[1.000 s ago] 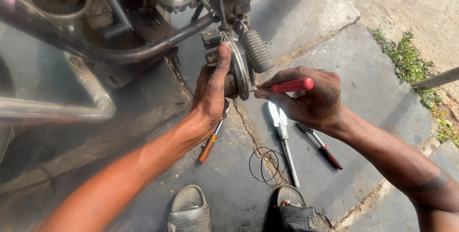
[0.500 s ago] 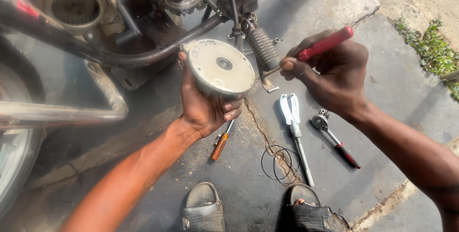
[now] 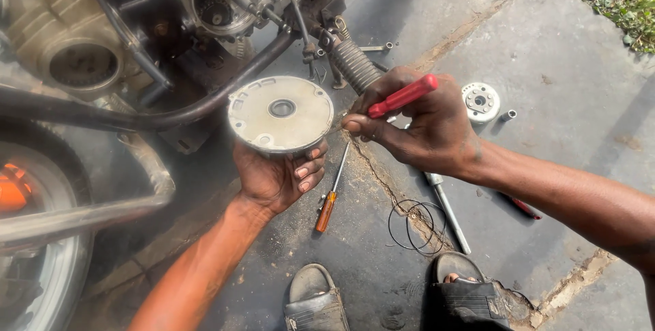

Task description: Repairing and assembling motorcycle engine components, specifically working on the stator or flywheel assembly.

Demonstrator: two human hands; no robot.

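Note:
My left hand [image 3: 276,177] holds a round grey metal cover plate [image 3: 280,113] from below, flat face turned up toward me. My right hand [image 3: 419,123] grips a red-handled screwdriver [image 3: 401,97], its tip touching the plate's right edge. Both hands are just in front of an opened motorcycle engine [image 3: 225,3] with exposed gears.
On the concrete lie an orange-handled screwdriver [image 3: 330,196], pliers [image 3: 447,208], a loop of thin wire [image 3: 413,225], a round metal part [image 3: 480,101] and a small socket [image 3: 507,114]. A foot peg [image 3: 351,65], exhaust pipe [image 3: 82,218] and wheel [image 3: 31,263] stand left. My sandalled feet [image 3: 389,297] are below.
My left hand pulled the round plate off the engine and turned its face up. The right hand brought the red screwdriver's tip to the plate's edge.

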